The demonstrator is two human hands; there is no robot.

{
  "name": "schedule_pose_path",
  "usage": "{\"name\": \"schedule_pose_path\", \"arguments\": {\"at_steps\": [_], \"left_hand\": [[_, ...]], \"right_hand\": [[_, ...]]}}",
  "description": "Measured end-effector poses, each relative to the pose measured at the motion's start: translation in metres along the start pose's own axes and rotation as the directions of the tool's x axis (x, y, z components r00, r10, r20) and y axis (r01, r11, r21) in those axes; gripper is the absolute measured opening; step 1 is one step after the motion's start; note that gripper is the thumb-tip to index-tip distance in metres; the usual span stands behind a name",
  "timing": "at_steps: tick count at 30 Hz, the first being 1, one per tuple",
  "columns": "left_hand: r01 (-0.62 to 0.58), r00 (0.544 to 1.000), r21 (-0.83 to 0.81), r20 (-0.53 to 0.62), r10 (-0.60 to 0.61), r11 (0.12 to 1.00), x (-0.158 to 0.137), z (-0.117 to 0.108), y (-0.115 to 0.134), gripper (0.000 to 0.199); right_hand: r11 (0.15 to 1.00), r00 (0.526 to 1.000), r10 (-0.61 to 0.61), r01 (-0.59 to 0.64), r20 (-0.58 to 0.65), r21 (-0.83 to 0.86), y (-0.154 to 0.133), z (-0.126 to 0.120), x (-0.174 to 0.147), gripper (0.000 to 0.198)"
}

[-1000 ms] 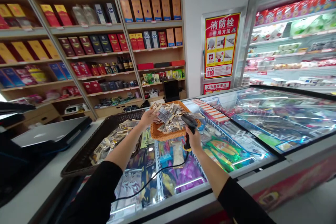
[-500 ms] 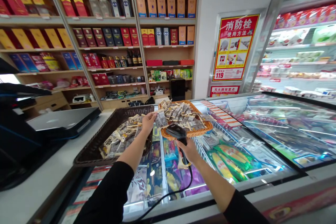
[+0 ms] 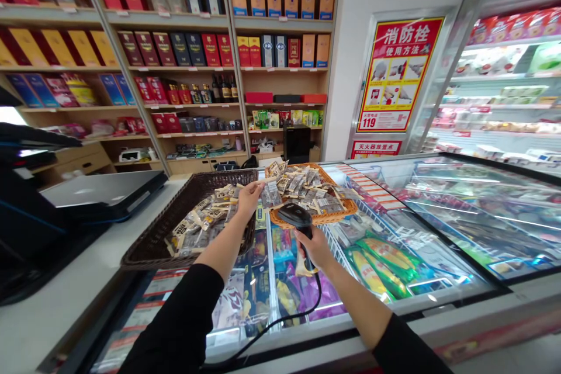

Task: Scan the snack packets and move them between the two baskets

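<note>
Handling of small packets with a barcode scanner, judged to be in mid-course. A single packet (image 3: 271, 194) is pinched at its upper edge between the fingertips of the left hand (image 3: 249, 201); it is held up at the left edge of the orange basket (image 3: 350, 208), in the gap beside the dark basket's right edge. Whether the basket rim is touched by it cannot be told. The scanner (image 3: 295, 214) is gripped by the handle in the right hand (image 3: 316, 248), its head raised before the near left corner of the orange basket, close to the packet but apparently apart from it. Both baskets are carried on the glass top of the chest freezer (image 3: 460, 318): the orange one toward the far edge, the dark basket (image 3: 149, 248) at the left end. The cable (image 3: 283, 320) is trailed toward the freezer's near edge. As to progress, one packet has been singled out and brought near the scanner; whether its code has been read is not shown. Loose packets are heaped in both baskets, and which of these have been dealt with, and which are left, cannot be determined.
</note>
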State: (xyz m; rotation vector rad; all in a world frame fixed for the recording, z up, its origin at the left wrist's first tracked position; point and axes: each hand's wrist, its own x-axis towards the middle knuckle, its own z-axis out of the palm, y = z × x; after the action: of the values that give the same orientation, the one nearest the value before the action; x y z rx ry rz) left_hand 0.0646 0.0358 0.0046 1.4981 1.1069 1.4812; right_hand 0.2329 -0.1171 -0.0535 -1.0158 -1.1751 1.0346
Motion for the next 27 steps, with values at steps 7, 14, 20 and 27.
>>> {"name": "schedule_pose_path", "arguments": {"at_steps": [7,14,20,27], "left_hand": [[-0.176,0.972,0.191,-0.124,0.201,0.966,-0.002,-0.02,0.016,0.035],[0.14,0.967,0.751,-0.242,0.072,0.645,-0.018,-0.1,0.032,0.021],[0.006,0.958,0.858,-0.153,0.243,0.514,-0.034,-0.076,0.05,0.036],[-0.434,0.89,0.713,0.433,0.141,0.551,-0.031,0.054,0.065,0.026]], "right_hand": [[0.988,1.0,0.014,-0.011,-0.021,0.154,0.004,-0.007,0.004,0.034],[0.961,0.981,0.099,-0.051,-0.169,0.271,0.007,-0.012,0.011,0.04],[0.957,0.96,0.044,0.04,-0.278,0.287,-0.005,-0.032,0.021,0.041],[0.955,0.918,-0.031,0.144,-0.394,0.259,-0.002,-0.073,0.034,0.035]]}}
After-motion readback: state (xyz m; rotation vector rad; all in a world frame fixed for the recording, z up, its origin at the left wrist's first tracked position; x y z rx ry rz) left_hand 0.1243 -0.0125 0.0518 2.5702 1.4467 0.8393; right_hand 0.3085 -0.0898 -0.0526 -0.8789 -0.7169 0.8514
